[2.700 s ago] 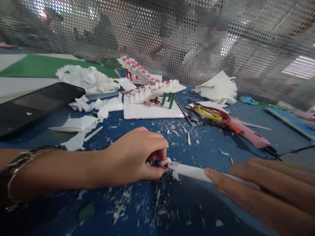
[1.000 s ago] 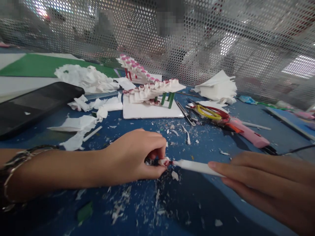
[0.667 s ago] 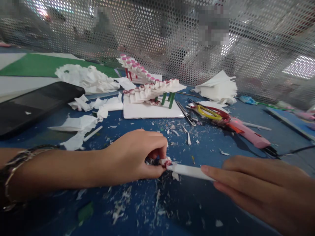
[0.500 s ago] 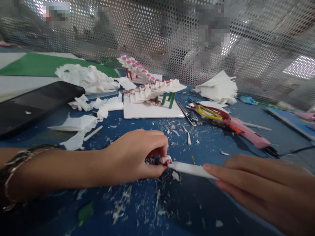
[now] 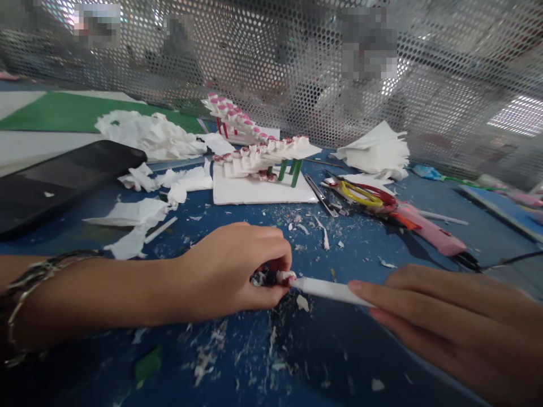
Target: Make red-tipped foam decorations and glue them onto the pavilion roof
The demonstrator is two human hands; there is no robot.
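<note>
Between the thumb and fingertips of my left hand (image 5: 237, 274) is a small white piece with dark red on it (image 5: 285, 277); most of it is hidden. A slim white stick (image 5: 328, 289), perhaps rolled paper, lies in the closed fingers of my right hand (image 5: 458, 322). Its narrow tip meets the small piece, or nearly so. Beyond my hands, a stepped white model (image 5: 254, 161) with dark red tops stands on green posts over a white base board (image 5: 263, 195). Behind it is a similar model (image 5: 237, 116) with pink tops and red posts.
A phone (image 5: 72, 181) and crumpled white paper (image 5: 144, 134) lie left. To the right are a craft knife (image 5: 320, 195), yellow-and-red-handled scissors (image 5: 365, 195), a pink glue gun (image 5: 435, 232) with its cord, and stacked paper (image 5: 375, 151). Scraps litter the blue table; a perforated metal screen (image 5: 271, 68) stands behind.
The fingers of my left hand have shifted slightly around the small piece, and less of its red shows. The white stick has moved a touch in my right hand; the rest is unchanged.
</note>
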